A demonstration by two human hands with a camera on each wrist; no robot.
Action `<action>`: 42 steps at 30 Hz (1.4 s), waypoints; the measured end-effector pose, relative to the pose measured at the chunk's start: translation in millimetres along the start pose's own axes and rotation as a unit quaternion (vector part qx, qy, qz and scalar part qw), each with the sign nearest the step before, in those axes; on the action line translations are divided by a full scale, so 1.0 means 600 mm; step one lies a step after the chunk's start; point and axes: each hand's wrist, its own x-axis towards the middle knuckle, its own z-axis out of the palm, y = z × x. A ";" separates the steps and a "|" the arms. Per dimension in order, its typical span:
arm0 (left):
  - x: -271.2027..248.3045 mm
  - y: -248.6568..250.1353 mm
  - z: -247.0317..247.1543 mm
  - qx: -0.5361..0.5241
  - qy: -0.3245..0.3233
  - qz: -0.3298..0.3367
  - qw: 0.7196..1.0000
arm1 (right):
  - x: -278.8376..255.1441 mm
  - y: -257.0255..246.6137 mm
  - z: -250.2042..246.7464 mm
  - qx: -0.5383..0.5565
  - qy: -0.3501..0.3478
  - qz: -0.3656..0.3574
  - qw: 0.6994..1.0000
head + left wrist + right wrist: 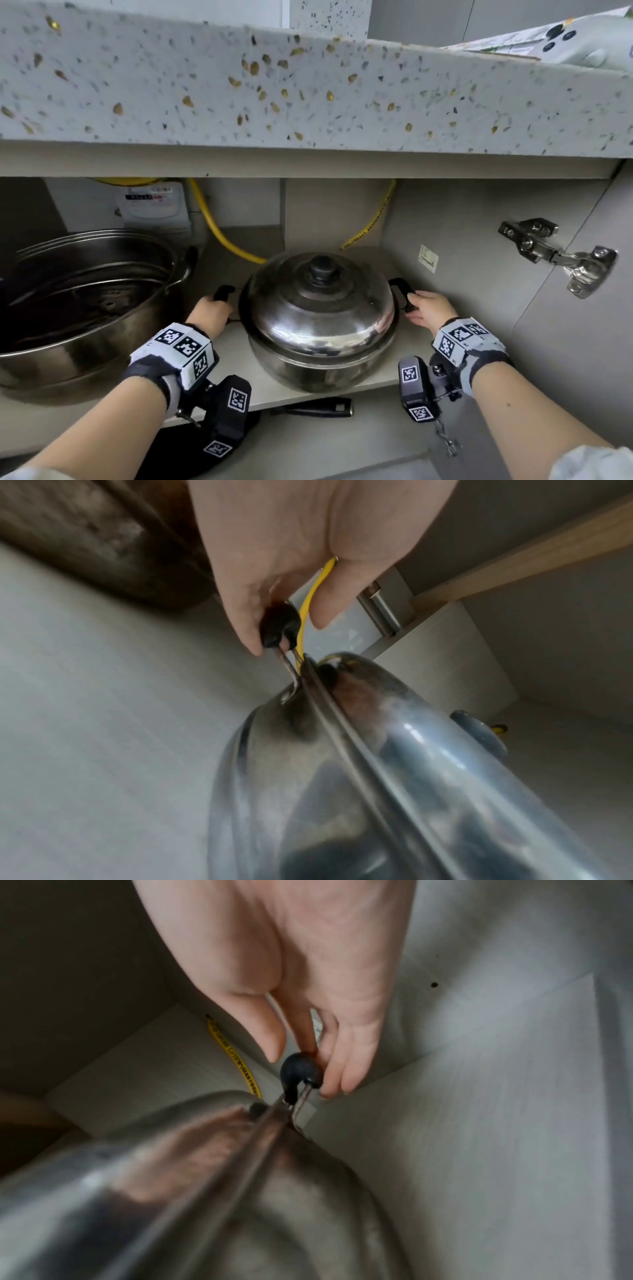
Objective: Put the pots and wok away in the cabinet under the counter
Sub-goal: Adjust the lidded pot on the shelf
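Observation:
A lidded steel pot (322,322) with a black knob stands on the shelf (239,359) inside the open cabinet under the counter. My left hand (212,310) is at its left black handle (224,293) and my right hand (428,308) at its right handle (404,291). In the left wrist view straight fingers (246,620) lie against the handle (279,623), the thumb apart from it. The right wrist view shows the same: straight fingers (349,1056) touch the handle (301,1072). A large open steel pot (78,308) stands on the shelf at the left.
A black pan handle (311,407) sticks out below the shelf's front edge. Behind the pots run a yellow hose (219,229) and a gas meter (154,205). The cabinet's right wall carries a metal hinge (555,255). The speckled countertop (308,96) overhangs the opening.

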 end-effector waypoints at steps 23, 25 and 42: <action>-0.115 0.145 -0.279 -0.400 0.019 0.156 0.903 | -0.180 -0.232 0.058 0.196 -0.085 -0.162 0.963; -0.130 0.146 -0.327 -0.381 0.037 0.151 0.912 | -0.201 -0.248 0.103 0.215 -0.121 -0.161 0.956; -0.064 0.020 -0.524 -0.280 0.230 0.136 0.922 | -0.227 -0.261 0.399 0.163 -0.229 -0.164 0.945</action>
